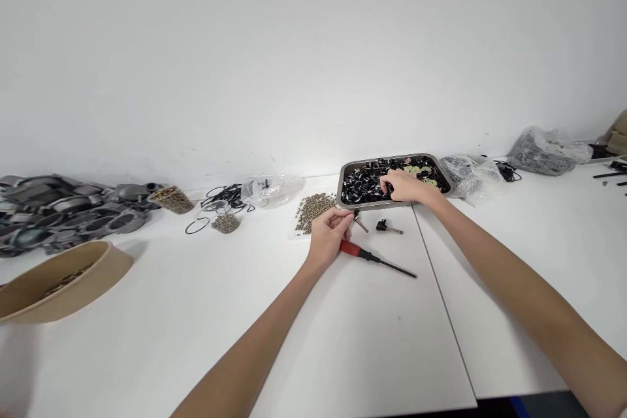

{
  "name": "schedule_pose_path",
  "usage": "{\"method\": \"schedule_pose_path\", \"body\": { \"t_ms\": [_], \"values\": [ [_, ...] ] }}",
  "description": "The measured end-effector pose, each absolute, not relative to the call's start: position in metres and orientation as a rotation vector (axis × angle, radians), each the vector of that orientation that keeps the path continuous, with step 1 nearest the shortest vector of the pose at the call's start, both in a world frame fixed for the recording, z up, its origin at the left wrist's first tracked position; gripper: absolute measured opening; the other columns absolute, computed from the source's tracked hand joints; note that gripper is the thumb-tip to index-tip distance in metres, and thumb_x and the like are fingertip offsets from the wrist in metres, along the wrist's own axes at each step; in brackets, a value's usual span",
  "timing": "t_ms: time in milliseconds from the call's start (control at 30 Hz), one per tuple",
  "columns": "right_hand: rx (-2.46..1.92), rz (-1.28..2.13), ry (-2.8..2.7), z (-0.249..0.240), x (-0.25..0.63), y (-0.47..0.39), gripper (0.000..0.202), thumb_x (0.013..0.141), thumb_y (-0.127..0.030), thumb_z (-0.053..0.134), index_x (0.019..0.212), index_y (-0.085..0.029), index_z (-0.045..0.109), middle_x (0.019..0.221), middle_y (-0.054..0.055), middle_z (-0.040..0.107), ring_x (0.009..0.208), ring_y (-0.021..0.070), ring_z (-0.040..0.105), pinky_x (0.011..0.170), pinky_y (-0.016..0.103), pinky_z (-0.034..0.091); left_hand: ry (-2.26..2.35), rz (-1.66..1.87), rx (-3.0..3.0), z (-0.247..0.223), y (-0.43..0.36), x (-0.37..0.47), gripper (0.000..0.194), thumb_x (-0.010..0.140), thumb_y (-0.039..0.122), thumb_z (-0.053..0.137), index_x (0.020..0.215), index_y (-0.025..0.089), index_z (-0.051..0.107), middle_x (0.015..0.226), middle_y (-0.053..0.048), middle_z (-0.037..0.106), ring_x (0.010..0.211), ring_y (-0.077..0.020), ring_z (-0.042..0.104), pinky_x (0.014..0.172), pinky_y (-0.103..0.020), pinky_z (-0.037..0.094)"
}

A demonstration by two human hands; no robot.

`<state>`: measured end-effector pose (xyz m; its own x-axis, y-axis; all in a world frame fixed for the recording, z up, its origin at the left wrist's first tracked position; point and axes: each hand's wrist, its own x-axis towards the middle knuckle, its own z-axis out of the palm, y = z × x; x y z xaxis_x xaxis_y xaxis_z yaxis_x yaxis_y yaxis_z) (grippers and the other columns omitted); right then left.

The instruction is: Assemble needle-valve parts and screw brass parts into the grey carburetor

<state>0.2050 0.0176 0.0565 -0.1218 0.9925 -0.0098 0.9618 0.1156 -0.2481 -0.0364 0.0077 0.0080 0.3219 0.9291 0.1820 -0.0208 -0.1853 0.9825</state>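
Note:
My left hand [329, 235] is closed in a pinch on a small black part with a copper-coloured pin [361, 225]. Under that hand, on the table, lies a screwdriver [367, 255] with a red and black handle, its shaft pointing right. A second black part with a pin [386, 227] rests on the table to the right. My right hand [399, 185] reaches into a metal tray [343, 204] full of small black parts [362, 184]. Its fingers are bent down among them, and whether they grip one is hidden. Several green pieces [427, 176] lie at the tray's right.
Small brass-coloured screws [313, 209] are heaped left of the tray. Farther left are black rings [225, 197], a tipped cup [171, 198], grey housings [63, 212] and a beige bowl [110, 268]. Plastic bags [473, 176] stand right of the tray, before the wall.

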Motion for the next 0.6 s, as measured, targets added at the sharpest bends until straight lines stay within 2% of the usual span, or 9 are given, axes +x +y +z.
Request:
{"method": "schedule_pose_path", "body": {
  "t_ms": [233,367,500,600],
  "values": [
    [-1.952,0.282,-2.213,0.055,0.205,0.017,0.026,0.068,0.001,0.053,0.083,-0.019,0.059,0.099,0.007,0.058,0.096,0.0232,0.052,0.071,0.029,0.034,0.874,1.071,1.365,0.006,0.010,-0.035,0.036,0.063,0.043,0.078,0.074,0.012,0.063,0.046,-0.001,0.057,0.043,-0.0115,0.051,0.046,-0.024,0.043],
    [-1.925,0.237,-2.199,0.056,0.206,0.009,0.023,0.073,0.001,0.051,0.083,-0.018,0.059,0.104,0.008,0.056,0.094,0.0222,0.054,0.073,0.030,0.038,0.878,1.060,1.370,0.007,0.009,-0.033,0.036,0.062,0.043,0.079,0.073,0.013,0.062,0.046,0.000,0.057,0.042,-0.0111,0.050,0.045,-0.023,0.041],
    [-1.881,0.132,-2.173,0.061,0.205,-0.007,0.024,0.082,-0.002,0.048,0.093,-0.018,0.061,0.114,0.010,0.053,0.103,0.0239,0.054,0.088,0.036,0.041,0.861,1.058,1.384,0.007,0.008,-0.032,0.036,0.063,0.043,0.078,0.074,0.013,0.062,0.047,0.000,0.057,0.042,-0.0106,0.049,0.046,-0.023,0.040],
    [-1.744,0.028,-2.115,0.060,0.196,-0.030,0.021,0.087,-0.007,0.045,0.099,-0.018,0.060,0.111,0.010,0.055,0.106,0.0246,0.053,0.096,0.041,0.039,0.844,1.055,1.412,0.006,0.007,-0.032,0.034,0.064,0.042,0.077,0.075,0.013,0.062,0.047,0.001,0.057,0.043,-0.0105,0.049,0.047,-0.023,0.041]
  ]
}}
